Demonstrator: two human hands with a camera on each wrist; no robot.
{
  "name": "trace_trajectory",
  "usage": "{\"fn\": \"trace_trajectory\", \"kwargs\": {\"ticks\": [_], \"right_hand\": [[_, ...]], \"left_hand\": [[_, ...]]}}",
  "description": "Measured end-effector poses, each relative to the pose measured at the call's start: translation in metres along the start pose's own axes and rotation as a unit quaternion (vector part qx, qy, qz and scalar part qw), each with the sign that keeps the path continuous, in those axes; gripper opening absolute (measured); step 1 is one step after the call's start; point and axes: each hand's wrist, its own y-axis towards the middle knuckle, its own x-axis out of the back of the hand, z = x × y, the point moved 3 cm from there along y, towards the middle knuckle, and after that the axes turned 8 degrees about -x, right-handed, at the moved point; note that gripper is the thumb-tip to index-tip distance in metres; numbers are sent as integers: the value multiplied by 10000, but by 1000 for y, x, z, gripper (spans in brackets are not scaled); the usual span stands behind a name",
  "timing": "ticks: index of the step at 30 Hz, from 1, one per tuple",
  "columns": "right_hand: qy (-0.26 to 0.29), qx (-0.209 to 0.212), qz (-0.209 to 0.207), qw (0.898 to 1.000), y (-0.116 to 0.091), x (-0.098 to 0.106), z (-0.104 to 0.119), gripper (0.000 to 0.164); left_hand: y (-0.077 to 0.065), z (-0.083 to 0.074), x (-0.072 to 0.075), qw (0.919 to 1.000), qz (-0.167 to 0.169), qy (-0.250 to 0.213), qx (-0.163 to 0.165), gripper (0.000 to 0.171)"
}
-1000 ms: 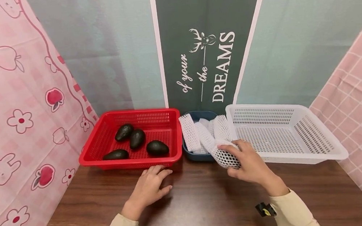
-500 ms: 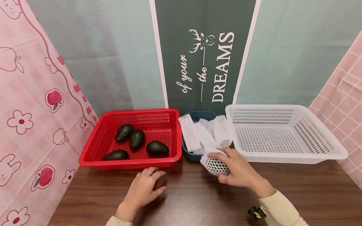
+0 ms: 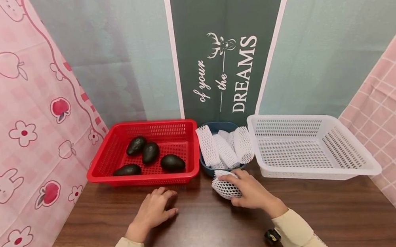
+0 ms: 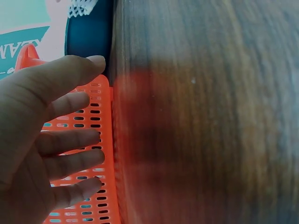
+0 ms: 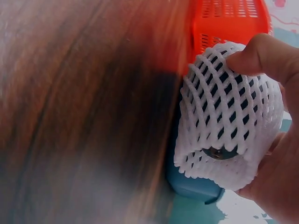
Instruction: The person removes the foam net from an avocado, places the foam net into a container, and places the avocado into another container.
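Observation:
My right hand point(image 3: 250, 192) holds an avocado in a white foam net sleeve point(image 3: 226, 187), just in front of the blue bin. In the right wrist view the thumb presses the sleeve point(image 5: 219, 102), and the avocado's dark skin point(image 5: 220, 153) shows through the mesh and at one end. My left hand point(image 3: 153, 210) is near the red basket point(image 3: 146, 180), fingers spread and holding nothing. The left wrist view shows those fingers point(image 4: 74, 165) in front of the basket's slotted wall. Inside the basket lie several bare avocados point(image 3: 150, 152).
A blue bin point(image 3: 210, 171) filled with white foam net sleeves point(image 3: 225, 151) stands between the red basket and a white basket point(image 3: 317, 171) on the right. All rest on a brown wooden table point(image 3: 208, 234), with a printed curtain point(image 3: 128, 66) behind.
My right hand has moved left and toward me with the sleeved avocado, away from the sleeves in the bin. The left hand has drawn back slightly to the left.

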Motion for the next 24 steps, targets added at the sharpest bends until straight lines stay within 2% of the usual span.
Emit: {"fn": "trace_trajectory", "kwargs": {"ticks": [8,14,19,24], "right_hand": [[72,-169,333,9993,3,-11,3,74],[70,-252,340,9991,1,-10,1,75],[64,-316,444,9985,0,-8,0,75],[240,-635,427,9968,-2,4,-2,77]], "left_hand": [[-1,2,-4,10000,-13,-75,11,44],[0,1,-6,9997,29,-252,27,44],[2,-5,-4,9992,62,-386,6,43],[9,-16,1,9985,-152,-526,-23,43]]}}
